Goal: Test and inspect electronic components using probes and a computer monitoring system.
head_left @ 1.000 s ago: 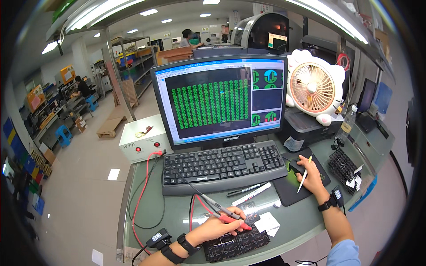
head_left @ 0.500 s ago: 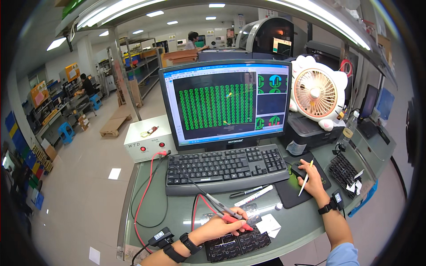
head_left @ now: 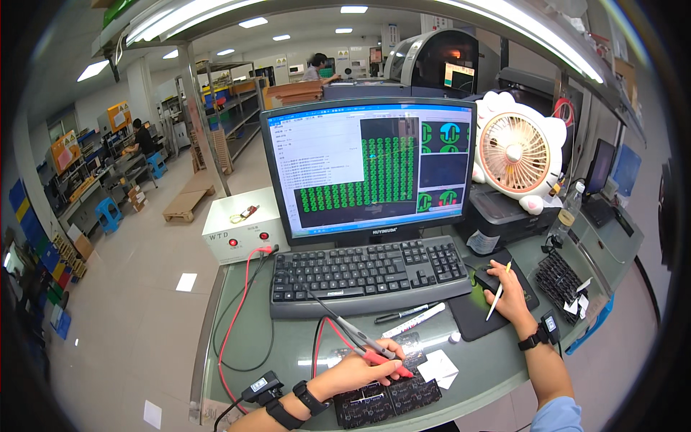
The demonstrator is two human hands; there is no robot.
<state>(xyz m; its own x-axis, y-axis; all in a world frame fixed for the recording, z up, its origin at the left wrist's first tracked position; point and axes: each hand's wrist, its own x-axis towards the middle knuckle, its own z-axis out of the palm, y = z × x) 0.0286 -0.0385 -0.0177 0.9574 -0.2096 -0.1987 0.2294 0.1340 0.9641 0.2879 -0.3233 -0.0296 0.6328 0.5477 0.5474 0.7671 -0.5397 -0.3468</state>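
My left hand (head_left: pixel 360 373) is closed around a red test probe (head_left: pixel 381 359) and a grey test probe (head_left: pixel 360 335). Their tips point down over a black circuit board panel (head_left: pixel 367 413), partly covered by the hand; whether they touch it I cannot tell. On a dark mouse pad (head_left: pixel 475 327), my right hand (head_left: pixel 512 295) rests over a black mouse (head_left: pixel 487 279), with a thin white pen-like stick (head_left: pixel 494 304) between its fingers. A white paper piece (head_left: pixel 439 369) lies by the panel. The monitor (head_left: pixel 392 216) shows rows of green shapes behind a pale menu.
A black keyboard (head_left: pixel 371 270) sits below the monitor, with two markers (head_left: pixel 414 319) in front. At left stands a white box (head_left: pixel 241 216) with red and black leads. A fan (head_left: pixel 512 147), a bottle (head_left: pixel 568 210) and stacked dark boards (head_left: pixel 558 277) occupy the right side.
A pale menu has opened over the upper left of the screen. The view has shifted slightly; both hands keep nearly the same pose and hold.
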